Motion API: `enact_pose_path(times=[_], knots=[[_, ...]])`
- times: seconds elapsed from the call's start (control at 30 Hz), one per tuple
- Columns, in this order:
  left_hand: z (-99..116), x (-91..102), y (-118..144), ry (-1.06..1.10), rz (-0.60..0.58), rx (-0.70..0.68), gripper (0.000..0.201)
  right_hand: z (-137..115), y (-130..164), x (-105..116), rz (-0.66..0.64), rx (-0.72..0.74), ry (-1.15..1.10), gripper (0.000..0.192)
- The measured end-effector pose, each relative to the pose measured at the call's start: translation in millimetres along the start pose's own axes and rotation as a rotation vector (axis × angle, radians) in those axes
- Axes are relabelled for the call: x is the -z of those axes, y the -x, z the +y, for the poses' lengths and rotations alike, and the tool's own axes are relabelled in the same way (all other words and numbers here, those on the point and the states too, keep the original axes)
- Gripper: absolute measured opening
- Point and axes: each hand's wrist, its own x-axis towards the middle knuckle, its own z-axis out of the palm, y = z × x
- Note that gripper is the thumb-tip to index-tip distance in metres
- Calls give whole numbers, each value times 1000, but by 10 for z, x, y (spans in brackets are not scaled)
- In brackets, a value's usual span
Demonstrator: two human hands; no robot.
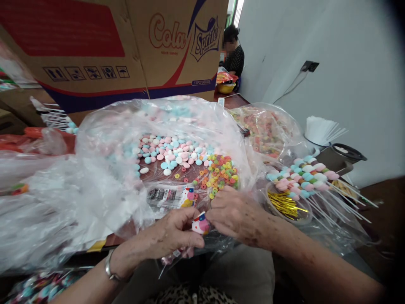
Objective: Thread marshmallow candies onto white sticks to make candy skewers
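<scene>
Item: small wrapped sweet (200,224), pink, white and blue, at the near edge of the surface (234,101), directly between the two hands and touching both. A thin stick (164,268) runs from it down and left, so the long axis slants near-left to far-right.

Left hand (164,238): curled shut, thumb and fingers pinching the left side of the sweet; metal bracelet (109,266) at the wrist.

Right hand (236,215): fingers bent in, tips closed on the sweet's right side. Neither hand is clearly nearer; both meet on it.

Just beyond: open plastic bag (104,139) of pastel candies (171,154), then ring-shaped candies (221,171).

Far right: finished candy skewers (305,175) above a bowl of gold twist ties (284,204).
</scene>
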Motion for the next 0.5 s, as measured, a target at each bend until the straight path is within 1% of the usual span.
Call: enact_pose_path(times=[0.07, 0.17, 0.23, 0.3, 0.33, 0.4, 0.47, 0.5], knots=[[15, -57, -12, -16, 27, -21, 31, -10, -34, -16, -9, 28, 12, 23], [40, -139, -2, -30, 90, -51, 27, 22, -8, 52, 60, 7, 0, 16], [54, -188, 11, -16, 114, -68, 36, 74, 62, 126, 129, -62, -24, 14], [64, -238, 13, 19, 143, -67, 44, 130, 139, 181, 179, -131, -55, 18], [68, -262, 9, 37, 170, -63, 46, 151, 168, 196, 187, -138, -76, 22], [71, -308, -8, 39, 241, -70, 47, 164, 197, 203, 157, -101, -119, 30], [69, -342, -28, 15, 293, -116, 48, 137, 188, 187, 108, -60, -172, 33], [68, -353, -36, 1, 312, -139, 48, 115, 175, 167, 99, -75, -212, 33]])
